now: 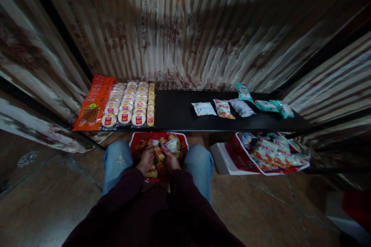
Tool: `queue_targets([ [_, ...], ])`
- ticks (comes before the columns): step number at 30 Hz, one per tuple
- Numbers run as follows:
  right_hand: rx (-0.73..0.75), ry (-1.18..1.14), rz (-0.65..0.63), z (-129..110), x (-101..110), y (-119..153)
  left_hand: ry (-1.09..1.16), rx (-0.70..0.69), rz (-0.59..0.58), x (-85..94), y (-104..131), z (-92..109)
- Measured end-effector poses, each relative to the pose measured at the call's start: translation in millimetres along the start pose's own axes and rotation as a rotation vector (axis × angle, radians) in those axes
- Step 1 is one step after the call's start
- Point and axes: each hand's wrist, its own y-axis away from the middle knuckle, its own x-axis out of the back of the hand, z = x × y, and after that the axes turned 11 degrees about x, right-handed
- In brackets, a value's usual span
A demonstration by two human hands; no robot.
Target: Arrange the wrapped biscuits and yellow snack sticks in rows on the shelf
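Between my knees is a red basket [185, 139] with several yellow snack packs and a white-and-blue packet inside. My left hand [147, 157] reaches into it with fingers curled at the left side of a small yellow pack [159, 153]. On that pack's right side is my right hand [171, 158], its fingers bent against it, so the pack is held between both hands. More yellow packs [161, 168] lie just below the hands. On the black shelf [174, 110] in front, a row of small yellow packs [151, 104] stands beside rows of round white packaged cakes [139, 119].
An orange snack bag [92, 104] lies at the shelf's left end. White packets [204, 109] and green packets [265, 105] lie on its right half. Below right, a red basket [240, 156] full of packets rests on a white box [222, 160]. Curtains hang behind and beside the shelf.
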Motion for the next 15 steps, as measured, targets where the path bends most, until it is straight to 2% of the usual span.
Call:
queue_targets([
  [4,-0.087,-0.032,0.09,2,1,0,-0.024,0.015,-0.027,-0.4,2,-1],
  [8,-0.129,-0.025,0.143,2,1,0,-0.042,0.028,0.002,0.1,6,-3],
  [12,-0.106,-0.055,0.167,4,-1,-1,-0.018,0.044,0.056,0.2,11,-6],
  [15,-0.062,-0.062,0.146,4,-4,-1,-0.009,0.047,0.053,-1.0,15,-9],
])
